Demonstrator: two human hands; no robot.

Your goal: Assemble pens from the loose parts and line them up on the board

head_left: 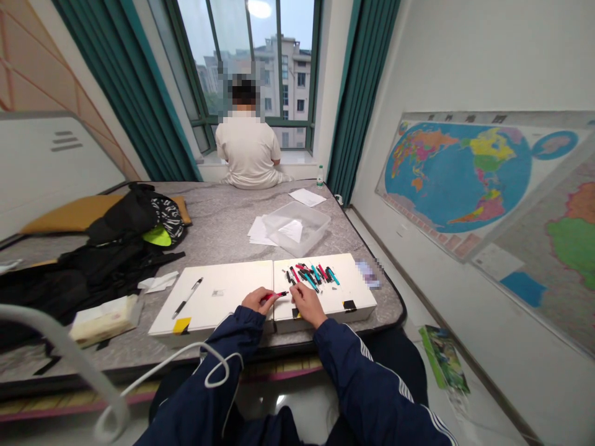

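My left hand (257, 300) is closed around a red pen (276, 295) that points right, over the seam between two white boards (223, 291). My right hand (303, 298) rests just right of the pen's tip with its fingers curled; what they hold, if anything, is hidden. Beyond my right hand lies a heap of several red, teal and black pens (310, 274) on the right board (344, 288). A single black pen (187, 298) lies on the left board.
A clear plastic box (297, 228) and loose papers (258, 230) sit farther back on the grey mattress (223, 214). Black bags (125, 238) and a tissue pack (105, 319) lie at left. A person (248, 148) sits by the window. Maps (460, 173) cover the right wall.
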